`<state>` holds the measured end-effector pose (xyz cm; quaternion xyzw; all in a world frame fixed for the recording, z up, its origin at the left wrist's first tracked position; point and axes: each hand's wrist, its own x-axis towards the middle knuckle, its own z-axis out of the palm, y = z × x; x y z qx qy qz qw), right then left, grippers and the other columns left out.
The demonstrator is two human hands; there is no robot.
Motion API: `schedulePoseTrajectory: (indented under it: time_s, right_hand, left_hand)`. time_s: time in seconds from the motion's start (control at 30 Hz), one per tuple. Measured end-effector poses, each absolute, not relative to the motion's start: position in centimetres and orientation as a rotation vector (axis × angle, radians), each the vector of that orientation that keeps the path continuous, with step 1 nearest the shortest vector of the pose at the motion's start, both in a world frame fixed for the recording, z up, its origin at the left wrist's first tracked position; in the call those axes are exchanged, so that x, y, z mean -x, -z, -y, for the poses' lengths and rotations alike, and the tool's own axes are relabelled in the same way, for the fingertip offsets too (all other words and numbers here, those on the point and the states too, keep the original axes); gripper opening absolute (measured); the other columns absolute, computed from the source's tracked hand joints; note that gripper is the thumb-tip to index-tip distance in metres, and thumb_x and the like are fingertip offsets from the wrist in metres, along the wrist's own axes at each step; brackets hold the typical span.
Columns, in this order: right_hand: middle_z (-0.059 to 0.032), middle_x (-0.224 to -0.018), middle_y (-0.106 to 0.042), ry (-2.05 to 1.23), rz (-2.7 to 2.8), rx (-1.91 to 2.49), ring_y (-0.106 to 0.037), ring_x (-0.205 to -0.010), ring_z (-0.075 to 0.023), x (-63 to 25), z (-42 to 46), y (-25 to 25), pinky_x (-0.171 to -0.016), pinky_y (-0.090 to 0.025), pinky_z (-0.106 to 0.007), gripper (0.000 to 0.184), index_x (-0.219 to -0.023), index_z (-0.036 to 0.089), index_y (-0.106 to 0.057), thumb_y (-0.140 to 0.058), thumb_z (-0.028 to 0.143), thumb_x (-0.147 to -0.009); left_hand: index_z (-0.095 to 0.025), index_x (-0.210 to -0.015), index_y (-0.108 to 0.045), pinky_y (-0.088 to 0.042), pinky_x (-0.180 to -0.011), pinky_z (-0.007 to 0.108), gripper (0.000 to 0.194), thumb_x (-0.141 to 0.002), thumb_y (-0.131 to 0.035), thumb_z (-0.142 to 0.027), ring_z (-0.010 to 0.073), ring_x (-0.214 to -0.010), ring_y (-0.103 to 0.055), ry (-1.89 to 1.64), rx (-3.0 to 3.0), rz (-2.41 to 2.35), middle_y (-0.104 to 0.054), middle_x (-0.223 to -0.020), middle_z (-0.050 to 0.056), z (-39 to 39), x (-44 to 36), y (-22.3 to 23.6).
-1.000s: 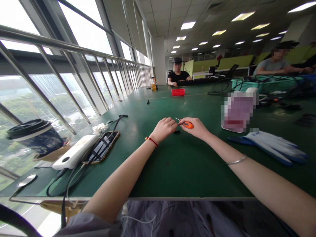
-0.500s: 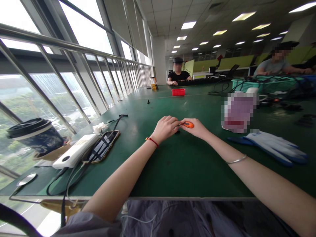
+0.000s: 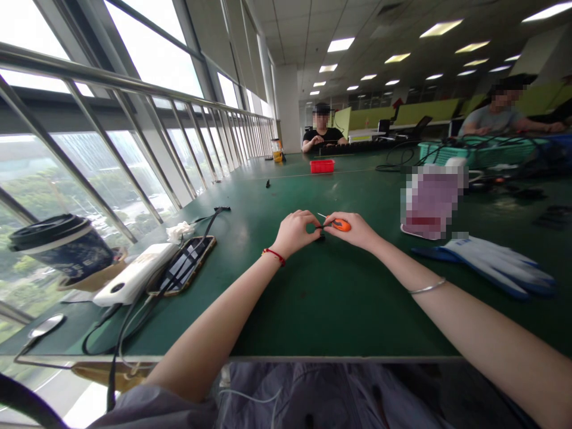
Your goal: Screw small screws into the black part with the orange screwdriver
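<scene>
An orange-and-black screwdriver (image 3: pixel 341 225) is held in my right hand (image 3: pixel 355 229), its thin metal shaft pointing up and to the left. My left hand (image 3: pixel 295 231), with a red bracelet at the wrist, is closed in a pinch around a small black piece (image 3: pixel 319 227) whose kind I cannot make out. The fingertips of both hands nearly meet over the green table (image 3: pixel 339 298). Just beneath them a dark bit lies on the surface, partly hidden by the left fingers.
On the left are a lidded cup (image 3: pixel 62 247), a white power bank (image 3: pixel 134 277), a phone (image 3: pixel 187 265) and cables. White-and-blue gloves (image 3: pixel 487 262) lie right, near a blurred pinkish item (image 3: pixel 431 202). Farther off are a red box (image 3: pixel 322 166), a green basket (image 3: pixel 482 152) and two seated people.
The screwdriver's shaft has swung into view, now pointing up and away from the left fingers. My left thumb and finger have opened into a rounder pinch.
</scene>
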<state>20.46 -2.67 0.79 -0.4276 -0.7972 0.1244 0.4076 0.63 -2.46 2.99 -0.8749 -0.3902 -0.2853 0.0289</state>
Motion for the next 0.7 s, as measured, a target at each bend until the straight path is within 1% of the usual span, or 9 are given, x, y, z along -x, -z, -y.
schedulePoseTrajectory:
  time_s: [0.1,0.23,0.33,0.43,0.5,0.57,0.63,0.7]
  right_hand:
    - [-0.0032,-0.092,-0.071,-0.262,1.914,1.183,-0.064,-0.084,-0.0207,-21.2,2.5,-1.0,-0.08,-0.046,-0.033,0.02,-0.082,0.022,-0.067,-0.058,0.04,-0.077]
    - [-0.0035,-0.093,-0.071,-0.253,1.861,1.321,-0.064,-0.085,-0.022,-22.4,2.0,-0.9,-0.08,-0.047,-0.034,0.02,-0.08,0.023,-0.067,-0.057,0.04,-0.077]
    - [-0.0033,-0.094,-0.071,-0.251,1.842,1.366,-0.064,-0.085,-0.0221,-22.8,1.8,-0.7,-0.079,-0.047,-0.035,0.02,-0.08,0.023,-0.067,-0.057,0.04,-0.076]
    - [-0.0028,-0.093,-0.071,-0.25,1.844,1.377,-0.064,-0.084,-0.0214,-22.8,1.9,-0.7,-0.078,-0.047,-0.034,0.019,-0.079,0.024,-0.067,-0.056,0.04,-0.076]
    - [-0.0027,-0.092,-0.071,-0.253,1.859,1.387,-0.064,-0.083,-0.0212,-22.8,1.9,-0.7,-0.077,-0.047,-0.034,0.02,-0.08,0.024,-0.067,-0.056,0.04,-0.076]
    - [-0.0024,-0.093,-0.071,-0.257,1.875,1.399,-0.064,-0.084,-0.0213,-22.8,2.0,-0.7,-0.077,-0.048,-0.034,0.02,-0.08,0.024,-0.067,-0.056,0.041,-0.077]
    - [-0.0022,-0.095,-0.071,-0.262,1.891,1.409,-0.064,-0.085,-0.0216,-22.8,1.9,-0.6,-0.078,-0.048,-0.035,0.02,-0.081,0.025,-0.067,-0.056,0.041,-0.077]
    - [-0.0021,-0.096,-0.072,-0.264,1.911,1.409,-0.064,-0.086,-0.0218,-22.8,1.8,-0.5,-0.079,-0.048,-0.036,0.02,-0.082,0.025,-0.068,-0.056,0.041,-0.077]
  left_hand:
    - [-0.022,-0.081,-0.07,-0.048,-0.086,0.028,0.013,-0.075,-0.061,-0.029,0.0171,-0.093,-0.062,0.874,2.796,1.303,-0.07,-0.098,-0.001,2.5,-0.5,-3.3]
    - [-0.023,-0.078,-0.072,-0.049,-0.085,0.027,0.013,-0.073,-0.062,-0.03,0.0173,-0.09,-0.064,0.681,2.891,1.328,-0.07,-0.103,-0.002,2.7,-0.6,-2.9]
    - [-0.022,-0.08,-0.073,-0.051,-0.081,0.026,0.016,-0.072,-0.061,-0.029,0.0176,-0.086,-0.065,0.576,2.888,1.361,-0.07,-0.099,-0.001,2.7,-0.8,-2.7]
    - [-0.021,-0.083,-0.074,-0.051,-0.079,0.025,0.019,-0.072,-0.06,-0.028,0.0174,-0.084,-0.065,0.575,2.859,1.403,-0.071,-0.094,0.001,2.1,-0.4,-2.8]
    - [-0.02,-0.084,-0.074,-0.05,-0.08,0.025,0.02,-0.073,-0.059,-0.028,0.0179,-0.085,-0.064,0.642,2.768,1.491,-0.071,-0.095,0.002,1.3,0.7,-3.2]
    - [-0.02,-0.086,-0.074,-0.051,-0.08,0.026,0.022,-0.073,-0.058,-0.027,0.0193,-0.087,-0.065,0.702,2.593,1.691,-0.072,-0.094,0.003,0.4,2.6,-3.7]
    - [-0.02,-0.089,-0.075,-0.052,-0.078,0.029,0.025,-0.073,-0.058,-0.029,0.0226,-0.088,-0.065,0.722,2.318,1.984,-0.072,-0.091,0.006,-0.6,5.1,-4.1]
    - [-0.019,-0.093,-0.074,-0.052,-0.077,0.032,0.027,-0.073,-0.058,-0.029,0.0257,-0.09,-0.065,0.711,2.077,2.198,-0.072,-0.094,0.008,-1.2,7.9,-4.3]
